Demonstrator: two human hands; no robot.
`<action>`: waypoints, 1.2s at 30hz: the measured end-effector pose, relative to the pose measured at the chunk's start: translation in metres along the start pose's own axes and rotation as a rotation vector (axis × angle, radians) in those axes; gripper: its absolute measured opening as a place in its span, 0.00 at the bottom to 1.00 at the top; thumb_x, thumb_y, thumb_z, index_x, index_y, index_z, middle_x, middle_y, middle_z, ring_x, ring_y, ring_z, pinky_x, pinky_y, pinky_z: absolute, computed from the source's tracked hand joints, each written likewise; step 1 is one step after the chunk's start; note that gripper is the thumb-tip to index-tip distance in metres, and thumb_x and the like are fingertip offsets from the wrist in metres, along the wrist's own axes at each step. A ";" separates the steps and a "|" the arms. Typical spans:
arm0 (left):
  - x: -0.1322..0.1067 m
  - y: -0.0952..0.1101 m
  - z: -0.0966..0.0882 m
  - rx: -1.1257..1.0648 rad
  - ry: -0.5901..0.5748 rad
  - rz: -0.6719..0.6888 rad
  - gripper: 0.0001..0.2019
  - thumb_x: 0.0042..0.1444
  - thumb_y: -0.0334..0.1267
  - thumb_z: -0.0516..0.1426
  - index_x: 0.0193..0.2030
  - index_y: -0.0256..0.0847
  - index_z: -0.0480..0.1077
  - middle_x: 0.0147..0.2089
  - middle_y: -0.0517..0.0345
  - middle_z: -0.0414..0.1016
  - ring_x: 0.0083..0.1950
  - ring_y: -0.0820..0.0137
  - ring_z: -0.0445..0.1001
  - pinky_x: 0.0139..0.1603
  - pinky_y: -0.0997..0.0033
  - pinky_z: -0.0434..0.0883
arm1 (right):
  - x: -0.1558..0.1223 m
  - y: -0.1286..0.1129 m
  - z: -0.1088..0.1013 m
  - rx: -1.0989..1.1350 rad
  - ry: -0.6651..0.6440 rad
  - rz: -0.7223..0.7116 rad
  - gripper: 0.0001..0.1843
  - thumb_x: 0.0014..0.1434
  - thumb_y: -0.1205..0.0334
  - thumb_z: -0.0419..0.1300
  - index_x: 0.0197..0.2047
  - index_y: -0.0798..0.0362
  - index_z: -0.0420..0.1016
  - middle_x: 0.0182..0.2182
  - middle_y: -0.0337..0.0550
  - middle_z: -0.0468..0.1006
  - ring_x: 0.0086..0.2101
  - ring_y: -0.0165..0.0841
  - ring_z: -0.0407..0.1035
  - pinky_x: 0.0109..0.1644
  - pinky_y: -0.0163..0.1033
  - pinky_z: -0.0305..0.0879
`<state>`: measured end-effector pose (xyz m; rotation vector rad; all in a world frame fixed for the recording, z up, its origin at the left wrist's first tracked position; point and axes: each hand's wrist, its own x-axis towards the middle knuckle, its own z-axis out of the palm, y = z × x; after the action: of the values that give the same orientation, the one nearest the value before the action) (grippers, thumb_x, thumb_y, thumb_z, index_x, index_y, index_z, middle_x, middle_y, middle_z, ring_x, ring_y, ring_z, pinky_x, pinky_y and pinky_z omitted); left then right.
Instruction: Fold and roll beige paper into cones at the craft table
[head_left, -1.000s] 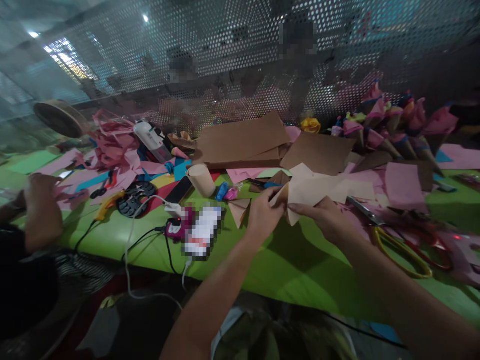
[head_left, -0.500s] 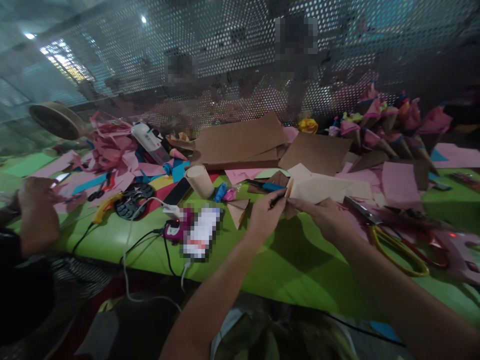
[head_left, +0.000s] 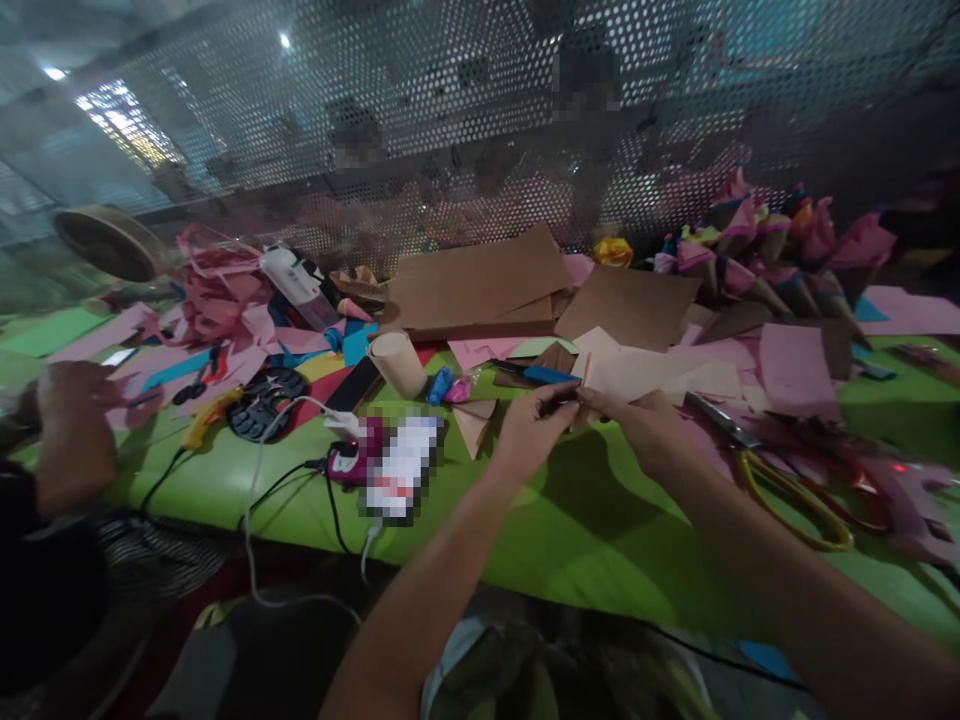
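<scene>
Above the green table (head_left: 585, 520), my left hand (head_left: 529, 435) and my right hand (head_left: 649, 430) meet fingertip to fingertip. Both pinch a beige paper sheet (head_left: 637, 375) at its near edge, holding it almost edge-on to me. The fingers of each hand are closed on the paper. A small folded brown paper cone (head_left: 474, 422) lies on the table just left of my left hand.
Yellow-handled scissors (head_left: 780, 485) lie to the right. Brown cardboard sheets (head_left: 480, 285), a paper tube (head_left: 399, 362), a glue gun (head_left: 300, 283), cables and pink scraps crowd the back. Finished paper cones (head_left: 772, 260) stand back right. Another person's hand (head_left: 71, 415) rests at the left.
The beige paper has been turned from facing me to nearly edge-on, and my two hands have drawn closer together. The other person's hand shifted slightly.
</scene>
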<state>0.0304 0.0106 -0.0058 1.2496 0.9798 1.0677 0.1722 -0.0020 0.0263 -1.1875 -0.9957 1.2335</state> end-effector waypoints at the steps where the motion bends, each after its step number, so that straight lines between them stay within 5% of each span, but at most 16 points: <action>1: 0.000 0.000 0.000 0.008 0.005 0.000 0.14 0.58 0.33 0.62 0.50 0.39 0.81 0.51 0.49 0.83 0.53 0.63 0.79 0.61 0.58 0.73 | 0.000 -0.001 0.001 -0.003 -0.007 -0.008 0.21 0.34 0.50 0.79 0.22 0.50 0.73 0.22 0.38 0.77 0.28 0.35 0.69 0.37 0.41 0.67; 10: -0.001 -0.001 0.000 0.016 -0.012 0.022 0.12 0.57 0.39 0.64 0.46 0.38 0.81 0.47 0.50 0.84 0.49 0.64 0.80 0.58 0.60 0.74 | 0.003 0.007 0.000 -0.088 0.008 -0.056 0.24 0.37 0.41 0.75 0.17 0.50 0.71 0.19 0.38 0.73 0.24 0.31 0.63 0.30 0.38 0.61; 18: -0.005 0.001 0.004 0.154 -0.008 0.087 0.13 0.55 0.36 0.64 0.47 0.35 0.80 0.44 0.49 0.84 0.45 0.63 0.81 0.52 0.62 0.76 | -0.004 -0.008 0.002 -0.127 0.075 0.016 0.35 0.31 0.42 0.78 0.11 0.46 0.53 0.11 0.33 0.54 0.21 0.31 0.58 0.23 0.38 0.55; 36: -0.006 -0.003 0.007 0.287 0.080 0.123 0.21 0.54 0.24 0.60 0.55 0.42 0.80 0.54 0.53 0.83 0.55 0.59 0.81 0.60 0.57 0.76 | 0.004 0.009 -0.001 -0.025 0.101 -0.033 0.24 0.34 0.41 0.77 0.21 0.49 0.74 0.21 0.36 0.73 0.23 0.29 0.63 0.26 0.36 0.62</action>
<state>0.0359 0.0030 -0.0080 1.5259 1.1593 1.1054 0.1720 0.0010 0.0166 -1.2358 -0.9549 1.1271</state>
